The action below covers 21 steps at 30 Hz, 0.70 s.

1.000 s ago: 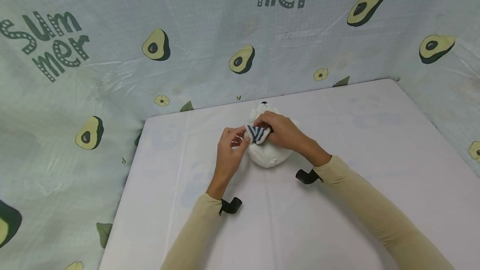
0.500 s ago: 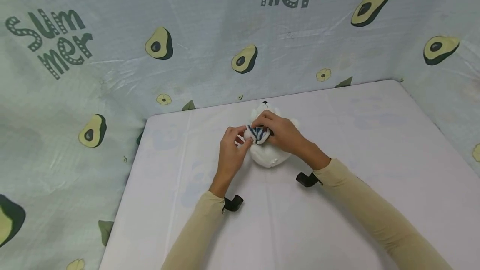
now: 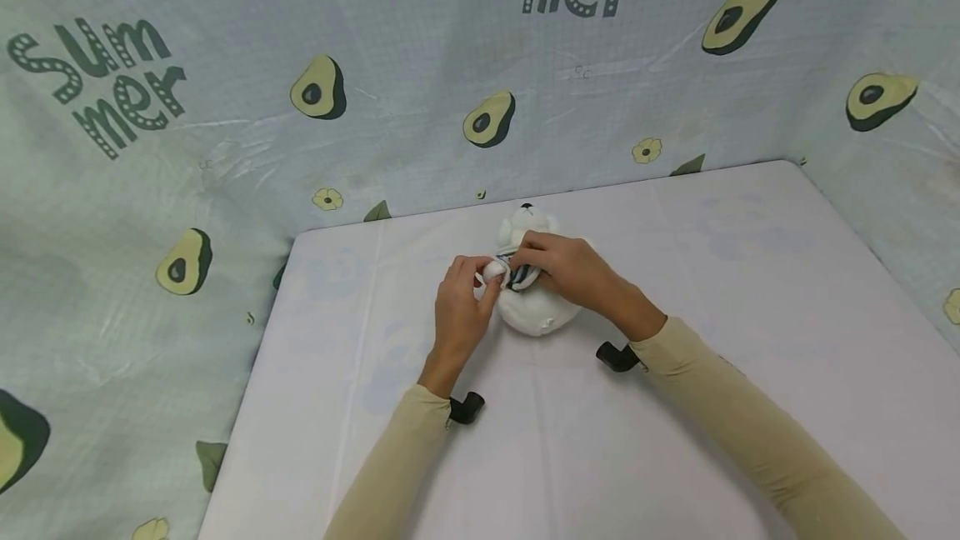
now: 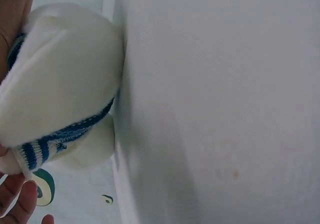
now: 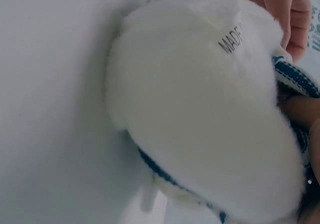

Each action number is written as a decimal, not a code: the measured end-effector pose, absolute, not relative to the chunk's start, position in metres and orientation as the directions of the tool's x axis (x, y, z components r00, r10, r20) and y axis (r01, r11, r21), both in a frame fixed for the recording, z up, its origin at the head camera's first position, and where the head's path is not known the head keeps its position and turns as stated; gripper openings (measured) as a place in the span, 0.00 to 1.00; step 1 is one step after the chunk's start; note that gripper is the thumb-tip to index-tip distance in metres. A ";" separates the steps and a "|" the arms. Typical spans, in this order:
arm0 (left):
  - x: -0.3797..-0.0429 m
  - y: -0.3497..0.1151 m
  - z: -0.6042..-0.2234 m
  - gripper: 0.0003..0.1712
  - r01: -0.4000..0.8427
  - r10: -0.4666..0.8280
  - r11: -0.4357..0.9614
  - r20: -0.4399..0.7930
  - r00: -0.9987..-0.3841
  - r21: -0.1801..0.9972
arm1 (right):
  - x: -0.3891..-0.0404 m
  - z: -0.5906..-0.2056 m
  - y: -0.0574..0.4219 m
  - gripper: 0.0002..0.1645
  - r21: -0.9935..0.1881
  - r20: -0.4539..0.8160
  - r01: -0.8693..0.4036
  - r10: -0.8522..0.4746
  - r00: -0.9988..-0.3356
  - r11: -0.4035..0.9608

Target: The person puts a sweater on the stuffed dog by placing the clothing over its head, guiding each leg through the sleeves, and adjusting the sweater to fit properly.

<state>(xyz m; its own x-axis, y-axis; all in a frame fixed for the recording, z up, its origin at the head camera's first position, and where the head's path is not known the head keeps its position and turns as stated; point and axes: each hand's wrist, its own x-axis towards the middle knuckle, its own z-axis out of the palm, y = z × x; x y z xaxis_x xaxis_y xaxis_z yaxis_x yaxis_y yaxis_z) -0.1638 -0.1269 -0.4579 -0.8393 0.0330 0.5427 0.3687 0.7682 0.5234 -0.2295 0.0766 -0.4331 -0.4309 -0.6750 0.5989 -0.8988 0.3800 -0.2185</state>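
Observation:
A white plush toy with a dark nose lies on the table, its head toward the far edge. Around its body is a blue-and-white striped knit sweater, partly bunched under the fingers. On the toy's left-hand side, my left hand pinches the toy's small white paw at the sweater's edge; the striped cuff shows there in the left wrist view. My right hand grips the sweater at the toy's middle, its thumb tucked under the knit. The right fingertips are partly hidden.
The toy rests on a white-covered table, near its far edge. Behind and to the left hangs a pale sheet printed with avocados and lettering. Black wrist mounts stick out below both hands.
My right fingers have drawn back toward me, showing more of the toy's head. At my left fingertips the striped knit has shifted away to the right, and the white paw now shows there.

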 end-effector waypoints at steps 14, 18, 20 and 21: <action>-0.166 -0.125 -0.450 0.16 0.435 0.072 0.642 0.516 -0.854 0.631 | -0.227 -0.436 0.085 0.14 -0.153 0.586 -0.903 -0.698 -0.410 0.402; -0.166 -0.124 -0.450 0.21 0.431 0.069 0.606 0.496 -0.866 0.669 | -0.225 -0.438 0.081 0.18 -0.122 0.597 -0.890 -0.684 -0.420 0.439; -0.166 -0.125 -0.450 0.20 0.420 0.064 0.619 0.490 -0.869 0.664 | -0.224 -0.440 0.078 0.20 -0.096 0.603 -0.883 -0.679 -0.419 0.459; -0.166 -0.125 -0.450 0.20 0.415 0.061 0.628 0.489 -0.870 0.658 | -0.224 -0.440 0.077 0.20 -0.079 0.606 -0.881 -0.679 -0.414 0.467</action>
<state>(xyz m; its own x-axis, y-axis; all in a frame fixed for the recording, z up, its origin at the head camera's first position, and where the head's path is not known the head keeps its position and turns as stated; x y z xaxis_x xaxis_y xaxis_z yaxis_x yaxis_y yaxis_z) -0.1658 -0.1248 -0.4497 -0.8699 0.0613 0.4894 0.4146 0.6283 0.6583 -0.2239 0.0769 -0.4405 -0.4139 -0.6791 0.6062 -0.8810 0.4666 -0.0789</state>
